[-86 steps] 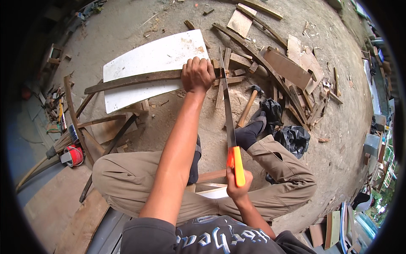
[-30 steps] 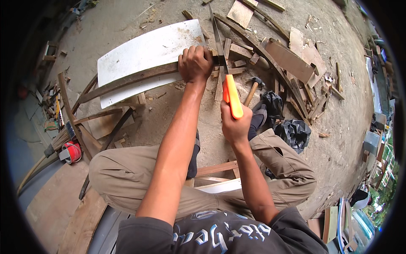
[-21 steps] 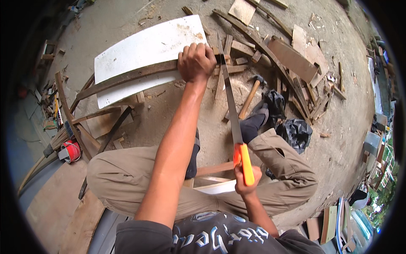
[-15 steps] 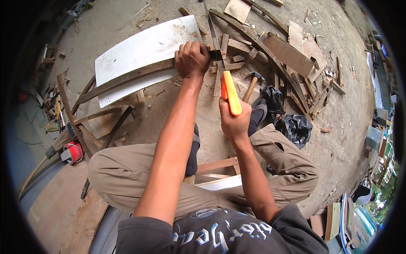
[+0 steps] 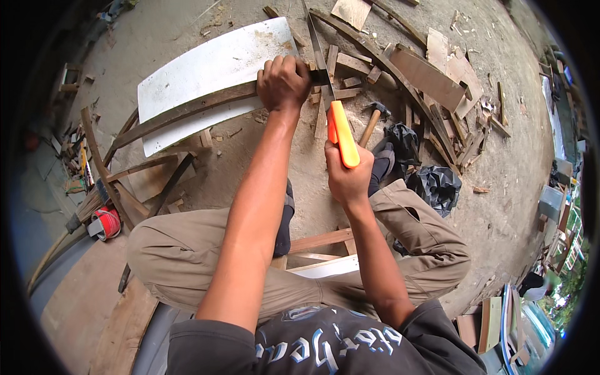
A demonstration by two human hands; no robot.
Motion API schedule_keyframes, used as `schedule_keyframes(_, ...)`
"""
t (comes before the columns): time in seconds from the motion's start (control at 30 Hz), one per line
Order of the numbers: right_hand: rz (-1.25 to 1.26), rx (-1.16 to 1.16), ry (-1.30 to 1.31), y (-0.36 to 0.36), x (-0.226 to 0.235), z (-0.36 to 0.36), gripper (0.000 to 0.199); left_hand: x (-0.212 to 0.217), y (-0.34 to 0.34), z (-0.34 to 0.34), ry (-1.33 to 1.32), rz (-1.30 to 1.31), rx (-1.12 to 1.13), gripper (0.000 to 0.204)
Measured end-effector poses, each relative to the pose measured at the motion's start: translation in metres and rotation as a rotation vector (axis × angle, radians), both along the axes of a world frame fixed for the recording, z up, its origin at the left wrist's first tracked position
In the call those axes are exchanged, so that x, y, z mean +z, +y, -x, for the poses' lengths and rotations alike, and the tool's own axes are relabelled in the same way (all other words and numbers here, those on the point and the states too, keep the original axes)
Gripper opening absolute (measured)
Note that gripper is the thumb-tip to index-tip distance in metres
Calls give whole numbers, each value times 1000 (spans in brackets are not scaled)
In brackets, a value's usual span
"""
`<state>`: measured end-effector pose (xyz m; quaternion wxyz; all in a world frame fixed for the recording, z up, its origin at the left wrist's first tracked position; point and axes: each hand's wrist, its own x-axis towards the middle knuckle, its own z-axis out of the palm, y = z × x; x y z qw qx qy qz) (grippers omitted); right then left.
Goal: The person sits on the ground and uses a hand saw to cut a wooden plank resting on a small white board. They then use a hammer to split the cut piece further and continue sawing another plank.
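Note:
My left hand (image 5: 284,83) is closed round a long wooden strip (image 5: 187,110) near its right end. The strip lies across a white board (image 5: 219,59). In my right hand (image 5: 347,174) is a handsaw (image 5: 342,134) with an orange and yellow handle. Its narrow blade points away from me and crosses the strip's dark end (image 5: 319,77), just right of my left fist. How deep the blade sits in the wood cannot be made out. A hammer (image 5: 370,128) with a wooden handle rests on the ground right of the saw handle.
Scrap wood pieces (image 5: 431,81) lie in a heap at the far right. Black plastic bags (image 5: 435,189) sit beside my right foot. At the left are a red can (image 5: 107,223) and crossed wooden strips (image 5: 103,162). A wooden frame (image 5: 322,240) lies between my legs.
The saw and my right hand have shifted very slightly. My left hand keeps its hold on the strip, and the whole view has moved a little.

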<state>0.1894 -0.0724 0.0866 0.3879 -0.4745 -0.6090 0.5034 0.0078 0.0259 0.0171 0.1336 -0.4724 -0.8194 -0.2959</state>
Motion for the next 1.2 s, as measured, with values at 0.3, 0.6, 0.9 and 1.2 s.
schedule_keyframes(0.3, -108, 136, -124, -106, 12, -89, 6, -12, -6, 9, 87, -72, -3, 22)
schedule_keyframes(0.6, -51, 42, -16, -26, -9, -16, 16, -6, -3, 5, 6, -1, 29, 25)
schedule_keyframes(0.9, -118, 126, -99, -94, 18, -55, 10, -3, 3, -3, -82, 21, 81, 25)
schedule_keyframes(1.2, 67, 4, -84, -101, 19, -99, 17, -1, -3, 4, 38, -29, 22, 20)
